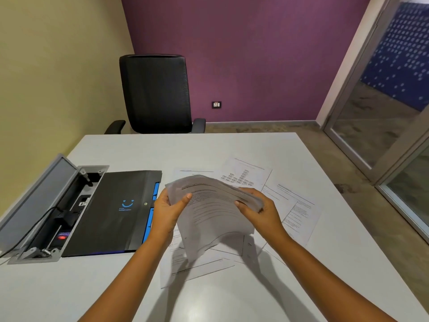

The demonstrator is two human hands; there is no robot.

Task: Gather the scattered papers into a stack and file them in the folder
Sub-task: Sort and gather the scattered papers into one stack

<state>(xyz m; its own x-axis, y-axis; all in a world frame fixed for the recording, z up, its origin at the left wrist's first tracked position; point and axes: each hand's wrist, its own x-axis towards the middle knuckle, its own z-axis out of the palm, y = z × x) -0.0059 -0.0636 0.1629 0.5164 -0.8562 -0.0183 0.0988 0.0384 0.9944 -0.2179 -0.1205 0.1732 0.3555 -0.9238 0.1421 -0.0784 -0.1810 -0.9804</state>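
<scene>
Both hands are holding a bundle of papers above the white surface, near its middle. The left hand is gripping the bundle's left edge, with the thumb lying across the top sheet and the fingers curled underneath. The right hand is gripping the right edge, with the thumb on top and the fingers wrapped around the side of the bundle. The bundle is bowing upward along its far edge, and its near corner is hanging down toward the surface. Several loose sheets are lying scattered on the surface beneath and around the bundle, overlapping one another at different angles; one of them, a sheet with a chart, is lying just beyond the hands. A black folder is lying flat on the surface just left of the left hand, with blue tabs showing along its right edge and a blue smile mark on its cover. Left of the folder, touching its side, an open cable box is sitting recessed in the surface with its lid raised. A black office chair is standing at the far side of the surface.
</scene>
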